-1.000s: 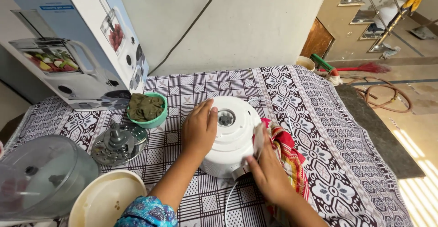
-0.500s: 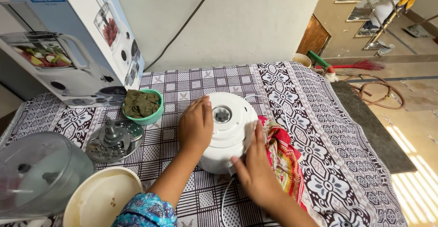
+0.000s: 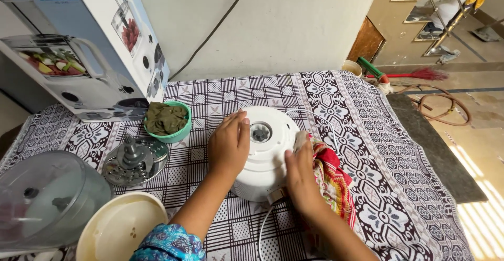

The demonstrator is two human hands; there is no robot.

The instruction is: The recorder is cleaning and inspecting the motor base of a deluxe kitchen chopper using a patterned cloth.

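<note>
Two hands (image 3: 229,144) (image 3: 300,179), one white base (image 3: 265,153), one cloth (image 3: 331,174)

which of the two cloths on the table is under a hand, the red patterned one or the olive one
The red patterned cloth: the right hand presses it against the white appliance base. The olive cloth sits untouched in the green bowl.

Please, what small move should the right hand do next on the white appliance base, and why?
Probably slide the red patterned cloth further around the side of the white motor base. The right hand presses the cloth against its right side, the left hand steadies the top, and the front wall by the cord looks untouched.
</note>
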